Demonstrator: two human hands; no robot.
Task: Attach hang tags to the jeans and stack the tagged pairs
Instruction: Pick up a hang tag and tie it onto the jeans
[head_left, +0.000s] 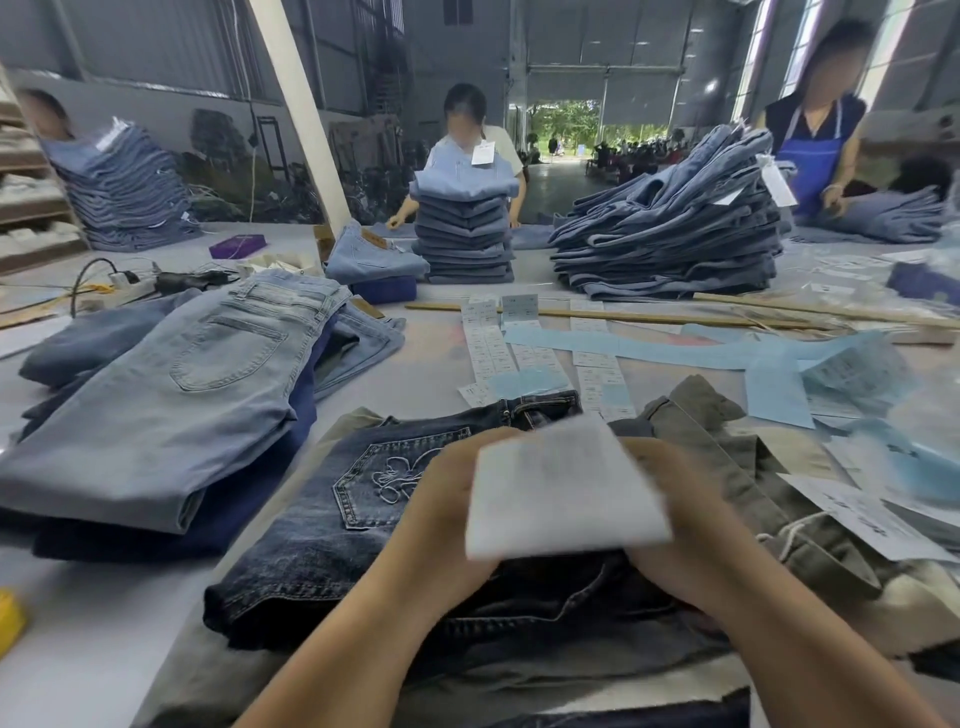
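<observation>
Head view: both hands hold a blurred white hang tag (566, 488) low in the frame, at about 6 o'clock, just above the dark jeans (363, 519) with an embroidered back pocket. The left hand (441, 499) grips the tag's left edge and the right hand (670, 514) its right edge, fingers curled behind. The tag looks light, thin and easily creased, best pinched by its edges; the denim is heavy and floppy. Light-wash jeans (171, 395) lie at 9 o'clock, label strips (493, 348) at 12.

- Bare counter (93, 639) lies open at near left.
- Light jeans (171, 395) block the left side.
- Label strips (519, 358) and olive trousers (737, 467) crowd ahead and right.
</observation>
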